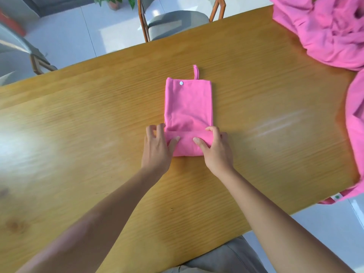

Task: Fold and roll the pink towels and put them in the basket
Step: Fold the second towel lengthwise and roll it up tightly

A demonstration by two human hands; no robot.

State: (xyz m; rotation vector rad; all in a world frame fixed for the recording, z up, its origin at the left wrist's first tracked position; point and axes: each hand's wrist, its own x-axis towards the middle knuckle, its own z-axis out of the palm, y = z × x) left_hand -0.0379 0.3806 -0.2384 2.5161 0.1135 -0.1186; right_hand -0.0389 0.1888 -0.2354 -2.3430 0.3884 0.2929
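Note:
A folded pink towel (188, 107) lies as a narrow strip in the middle of the wooden table (78, 125), with a white snap and a small hanging loop at its far end. Its near end is turned over into a short roll. My left hand (157, 148) holds the left end of that roll, thumb on top and fingers at the side. My right hand (215, 148) grips the right end, fingers curled over the fold. No basket is in view.
A heap of loose pink towels (325, 30) covers the table's far right corner, and another pink towel (356, 134) hangs over the right edge. A chair (173, 20) stands behind the far edge. A second chair (41, 64) is at the left.

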